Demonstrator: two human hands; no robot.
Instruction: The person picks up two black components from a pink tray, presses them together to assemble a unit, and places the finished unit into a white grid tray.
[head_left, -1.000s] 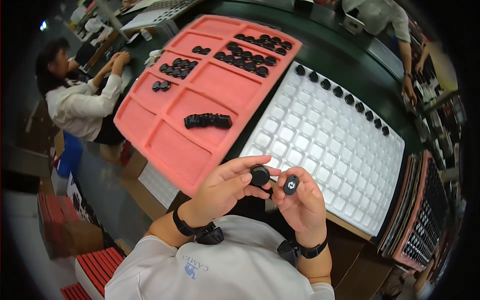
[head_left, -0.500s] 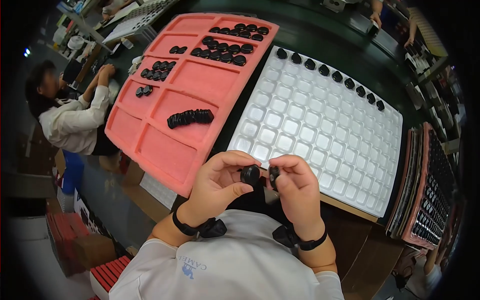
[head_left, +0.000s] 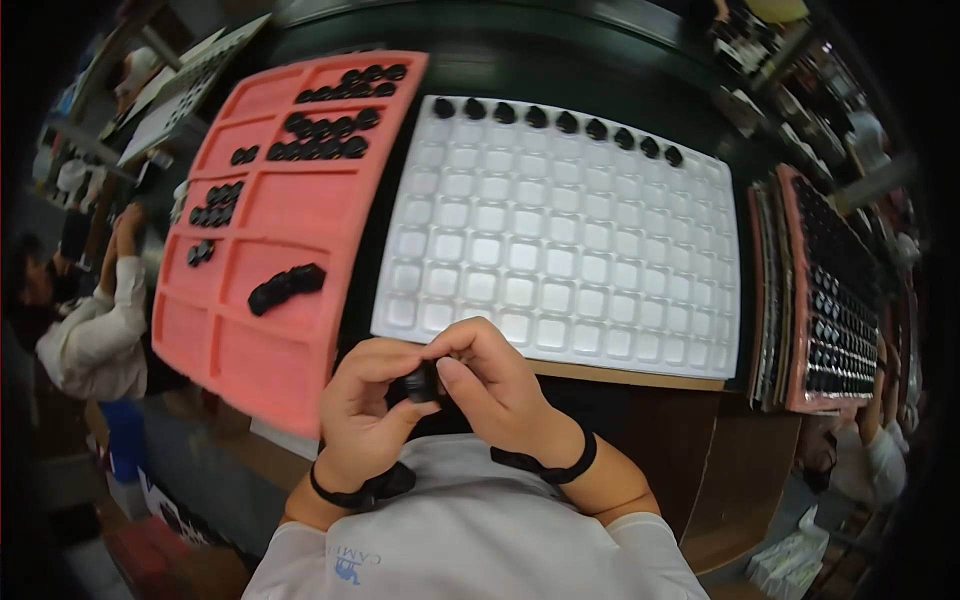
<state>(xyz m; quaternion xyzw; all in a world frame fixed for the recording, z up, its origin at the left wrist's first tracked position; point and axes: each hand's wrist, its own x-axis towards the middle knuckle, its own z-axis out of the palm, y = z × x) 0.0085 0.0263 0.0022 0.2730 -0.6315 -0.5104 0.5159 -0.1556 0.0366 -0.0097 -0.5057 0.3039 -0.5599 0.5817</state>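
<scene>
In front of my chest, my left hand [head_left: 370,410] and my right hand [head_left: 495,390] meet with bent fingers around a small round black part [head_left: 418,383]. The left thumb and fingers grip that part. My right thumb and fingertips press at its right side, where a second black piece is mostly hidden by the fingers. Just beyond my hands lies a white moulded tray [head_left: 485,250] with square pockets. Black knob-like parts [head_left: 566,122] sit along its far row. On the left, a pink foam tray [head_left: 305,205] holds groups of black round parts [head_left: 330,135] and a row of thin black pieces [head_left: 287,288].
Upright trays [head_left: 790,290], one pink and filled with black parts, lean at the right end of the table. A co-worker in a white top [head_left: 95,320] sits at the left. A brown cabinet [head_left: 660,450] stands below the table edge.
My hands have come together, and the two black pieces held apart before now meet between my fingers. The whole view has shifted, moving the trays leftward in the picture.
</scene>
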